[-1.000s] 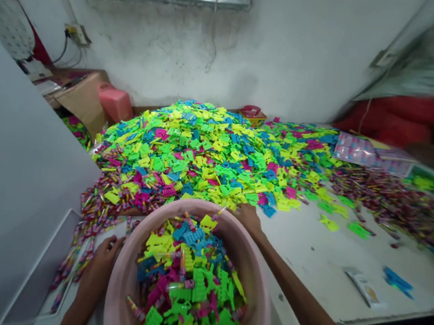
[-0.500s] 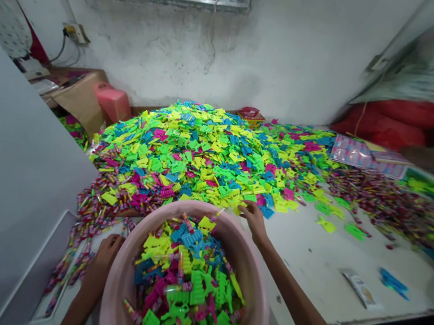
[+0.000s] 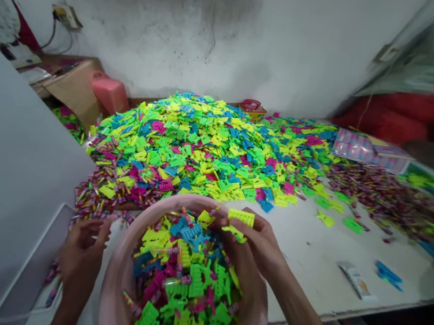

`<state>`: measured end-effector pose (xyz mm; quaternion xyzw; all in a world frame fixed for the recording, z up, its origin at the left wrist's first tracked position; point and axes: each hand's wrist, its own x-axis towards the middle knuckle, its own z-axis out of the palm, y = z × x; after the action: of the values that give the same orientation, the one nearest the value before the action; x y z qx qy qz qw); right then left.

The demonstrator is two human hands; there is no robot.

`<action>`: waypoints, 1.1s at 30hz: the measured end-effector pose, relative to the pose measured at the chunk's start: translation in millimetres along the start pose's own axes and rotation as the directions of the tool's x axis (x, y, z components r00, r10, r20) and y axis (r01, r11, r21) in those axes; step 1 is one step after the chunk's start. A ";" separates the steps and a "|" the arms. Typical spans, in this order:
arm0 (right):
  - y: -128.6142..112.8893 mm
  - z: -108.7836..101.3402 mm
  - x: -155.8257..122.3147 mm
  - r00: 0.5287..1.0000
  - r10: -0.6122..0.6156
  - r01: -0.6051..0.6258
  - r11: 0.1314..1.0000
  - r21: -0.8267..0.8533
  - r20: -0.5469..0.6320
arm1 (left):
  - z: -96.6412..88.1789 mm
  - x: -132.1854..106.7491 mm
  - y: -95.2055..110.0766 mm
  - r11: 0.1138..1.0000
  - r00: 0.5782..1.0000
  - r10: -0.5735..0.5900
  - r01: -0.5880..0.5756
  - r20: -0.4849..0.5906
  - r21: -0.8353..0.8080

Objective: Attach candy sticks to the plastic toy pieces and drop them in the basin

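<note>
My right hand (image 3: pixel 264 242) is closed on a yellow plastic piece (image 3: pixel 241 219) with a row of slots, over the right rim of the pink tub (image 3: pixel 114 277). Inside the tub lie mixed plastic pieces (image 3: pixel 196 280) in green, yellow, blue and magenta, with small candy-coloured tubes (image 3: pixel 180 259) among them. To the left of the tub, my left hand (image 3: pixel 83 251) has its fingers curled in. Whatever they may hold is hidden. Just beyond that hand spreads a heap of small wrapped tubes (image 3: pixel 91 193).
A large mound of coloured plastic pieces (image 3: pixel 203 144) covers the back of the white table (image 3: pixel 306 272). More tubes (image 3: pixel 381 199) are piled at right. A sachet (image 3: pixel 357 280) and a blue piece (image 3: pixel 389 275) lie near the front edge. A pale panel (image 3: pixel 8 181) blocks the left side.
My right hand has come back from the mound's edge to the tub rim with the yellow piece. My left hand has moved left, away from the tub, its fingers curling. The view tilts lower.
</note>
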<state>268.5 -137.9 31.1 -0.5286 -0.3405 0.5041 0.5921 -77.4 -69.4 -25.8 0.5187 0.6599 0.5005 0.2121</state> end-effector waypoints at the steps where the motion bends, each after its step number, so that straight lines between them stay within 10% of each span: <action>1: -1.3 6.4 -5.7 0.999 0.003 -0.003 1.000 -0.015 0.033 | -1.8 -5.7 14.6 0.998 1.000 0.008 -0.007 0.011 -0.066; 5: -2.4 24.9 -22.4 0.994 -0.005 0.019 0.992 -0.123 0.113 | -5.0 -35.5 66.7 0.932 0.963 0.137 -0.046 0.233 -0.360; 9: -3.3 36.7 -32.9 0.975 0.065 -0.047 0.995 -0.088 0.214 | -0.1 -64.1 99.8 0.951 0.869 0.193 -0.051 0.456 -0.306; 14: -6.7 43.6 -41.1 0.909 0.232 -0.284 0.952 0.109 0.345 | 9.8 -78.4 111.7 0.967 0.852 0.148 -0.019 0.503 -0.254; 20: 0.0 40.8 -44.8 0.982 0.077 -0.052 0.988 -0.145 0.173 | 11.8 -84.0 113.6 0.948 0.804 0.107 0.095 0.585 -0.304; 26: 0.9 42.8 -47.8 0.976 -0.088 0.148 0.939 -0.310 0.199 | 6.4 -87.0 115.1 0.951 0.802 0.309 -0.248 0.512 -0.185; 33: 8.4 43.1 -55.6 0.935 -0.272 0.352 0.797 -0.491 0.228 | -2.3 -94.0 120.1 0.709 0.604 0.619 -0.705 0.502 -0.026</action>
<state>211.7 -179.4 39.2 -0.5681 -0.5897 0.3244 0.4737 12.4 -159.4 58.4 0.8487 0.3872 0.3397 0.1196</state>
